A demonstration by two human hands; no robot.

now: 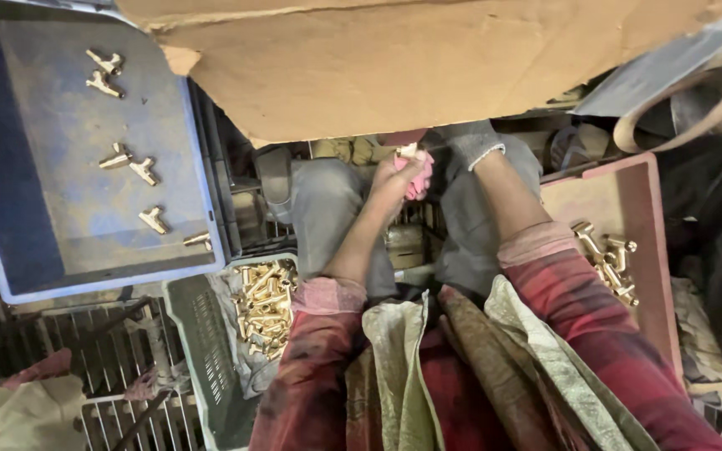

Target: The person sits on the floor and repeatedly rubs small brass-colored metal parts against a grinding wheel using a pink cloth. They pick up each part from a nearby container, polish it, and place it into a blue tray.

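Holding a small brass fitting point(406, 150) in my left grip point(401, 177); my gloved right grip point(471, 144) sits beside it, closure unclear.

Soft, even light falls on the big brown cardboard sheet point(428, 58). Below the cardboard it gets dim and shadowy. Edges near it look stretched and a little blurry.

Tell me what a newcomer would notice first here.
Shiny brass fittings heaped in a grey crate at lower centre catch the eye, with a few more scattered in the blue tray at upper left. In the middle, the left hand pinches a small piece against a pink cloth, beside the gloved right hand.
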